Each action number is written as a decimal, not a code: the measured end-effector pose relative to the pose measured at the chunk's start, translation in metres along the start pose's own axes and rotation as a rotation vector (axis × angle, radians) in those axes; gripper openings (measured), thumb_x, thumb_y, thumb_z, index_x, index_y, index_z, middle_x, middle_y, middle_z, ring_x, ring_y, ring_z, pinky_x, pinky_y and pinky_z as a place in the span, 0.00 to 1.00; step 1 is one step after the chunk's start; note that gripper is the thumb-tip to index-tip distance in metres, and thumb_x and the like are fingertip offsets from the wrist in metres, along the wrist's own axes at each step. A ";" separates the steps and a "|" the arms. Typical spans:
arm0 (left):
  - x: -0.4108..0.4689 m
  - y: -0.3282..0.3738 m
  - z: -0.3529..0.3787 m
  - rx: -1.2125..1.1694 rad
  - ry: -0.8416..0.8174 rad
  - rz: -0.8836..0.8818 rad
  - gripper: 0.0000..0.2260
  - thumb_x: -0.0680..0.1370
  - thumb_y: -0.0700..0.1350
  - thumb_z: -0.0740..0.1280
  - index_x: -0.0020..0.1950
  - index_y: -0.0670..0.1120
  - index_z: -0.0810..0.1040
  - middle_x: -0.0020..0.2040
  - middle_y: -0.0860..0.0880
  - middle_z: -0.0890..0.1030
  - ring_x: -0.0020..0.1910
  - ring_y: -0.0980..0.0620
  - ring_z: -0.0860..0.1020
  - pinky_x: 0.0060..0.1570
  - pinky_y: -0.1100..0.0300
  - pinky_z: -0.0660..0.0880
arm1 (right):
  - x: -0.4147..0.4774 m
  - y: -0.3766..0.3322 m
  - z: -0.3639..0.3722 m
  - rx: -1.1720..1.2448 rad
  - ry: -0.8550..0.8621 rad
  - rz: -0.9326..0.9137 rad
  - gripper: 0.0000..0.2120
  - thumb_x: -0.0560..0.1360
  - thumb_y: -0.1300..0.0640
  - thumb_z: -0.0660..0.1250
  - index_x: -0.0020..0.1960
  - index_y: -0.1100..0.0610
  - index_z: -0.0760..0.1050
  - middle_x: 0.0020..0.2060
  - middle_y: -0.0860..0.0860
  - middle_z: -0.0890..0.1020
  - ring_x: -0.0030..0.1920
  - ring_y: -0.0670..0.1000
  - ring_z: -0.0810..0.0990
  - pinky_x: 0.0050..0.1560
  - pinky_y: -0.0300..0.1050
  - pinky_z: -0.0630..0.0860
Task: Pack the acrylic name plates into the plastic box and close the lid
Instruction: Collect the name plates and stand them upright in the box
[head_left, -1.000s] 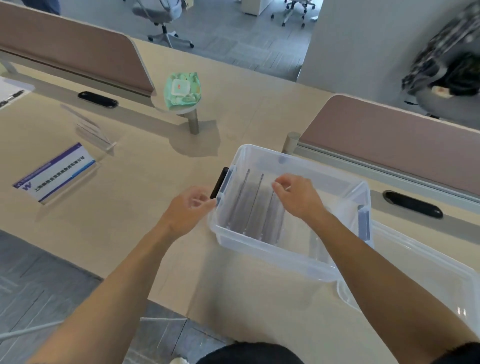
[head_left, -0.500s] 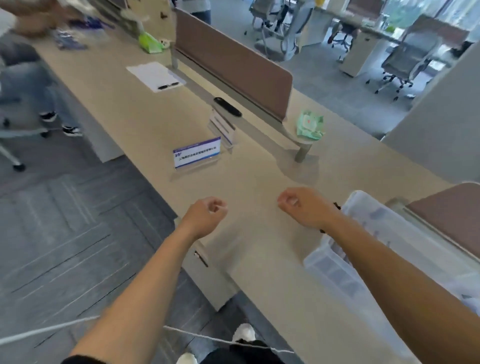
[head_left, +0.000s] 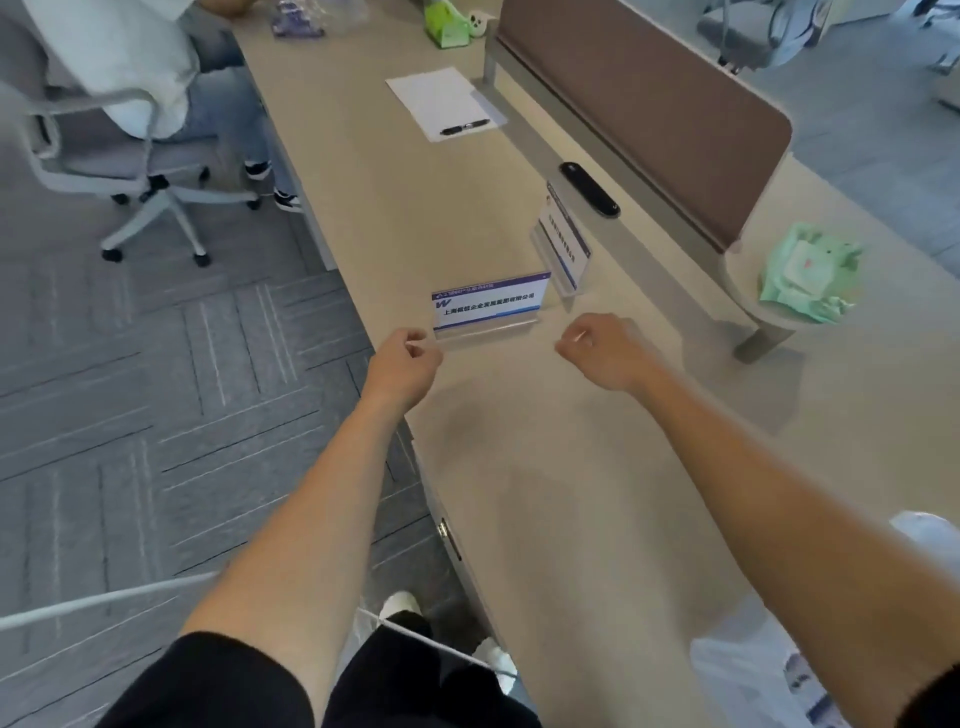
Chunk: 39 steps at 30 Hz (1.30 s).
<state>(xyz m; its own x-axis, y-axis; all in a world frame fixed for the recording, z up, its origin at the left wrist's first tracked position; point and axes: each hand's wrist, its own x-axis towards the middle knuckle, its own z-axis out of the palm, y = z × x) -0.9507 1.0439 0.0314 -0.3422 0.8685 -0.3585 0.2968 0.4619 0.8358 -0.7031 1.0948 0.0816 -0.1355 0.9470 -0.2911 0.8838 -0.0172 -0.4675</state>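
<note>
Left hand (head_left: 402, 364) and right hand (head_left: 605, 353) are hovering, fingers curled and empty, beside the nearer plate (head_left: 488, 304); it and another plate (head_left: 563, 249) are standing unpacked on the surface (head_left: 545, 467), box (head_left: 753, 675) waiting nearby.

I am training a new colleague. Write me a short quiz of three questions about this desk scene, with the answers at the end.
1. True or false: the pale green soft pack of wipes lies on the white sheet of paper.
2. How many clear acrylic name plates with blue-and-white cards stand on the beige desk?
3. What lies on the paper? A. a black pen B. scissors C. a cup

Key
1. False: it lies on the grey ledge at the end of the brown partition.
2. Two.
3. A.
</note>
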 end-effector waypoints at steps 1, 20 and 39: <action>0.011 0.003 0.003 -0.011 0.020 -0.033 0.18 0.77 0.48 0.66 0.66 0.49 0.72 0.56 0.49 0.78 0.51 0.49 0.77 0.48 0.57 0.72 | 0.018 0.000 0.001 -0.004 -0.002 0.011 0.16 0.77 0.44 0.64 0.60 0.51 0.77 0.54 0.50 0.77 0.51 0.51 0.74 0.49 0.44 0.69; 0.185 -0.015 0.062 0.050 0.044 0.099 0.04 0.72 0.47 0.74 0.43 0.55 0.81 0.38 0.58 0.80 0.36 0.60 0.76 0.32 0.74 0.66 | 0.221 0.024 0.053 -0.195 -0.012 -0.098 0.05 0.77 0.53 0.66 0.53 0.49 0.77 0.47 0.49 0.81 0.45 0.54 0.77 0.49 0.51 0.78; 0.009 0.091 0.075 0.045 -0.199 0.377 0.08 0.70 0.44 0.77 0.35 0.54 0.81 0.34 0.56 0.80 0.34 0.55 0.75 0.37 0.61 0.70 | -0.002 0.071 -0.086 -0.452 0.377 -0.308 0.07 0.78 0.54 0.66 0.53 0.55 0.79 0.44 0.55 0.79 0.42 0.63 0.81 0.39 0.53 0.75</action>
<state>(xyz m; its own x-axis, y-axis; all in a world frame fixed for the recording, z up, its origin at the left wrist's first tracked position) -0.8597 1.1071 0.0734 -0.0247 0.9938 -0.1082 0.4087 0.1088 0.9062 -0.6015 1.1192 0.1207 -0.3187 0.9359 0.1500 0.9416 0.3308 -0.0628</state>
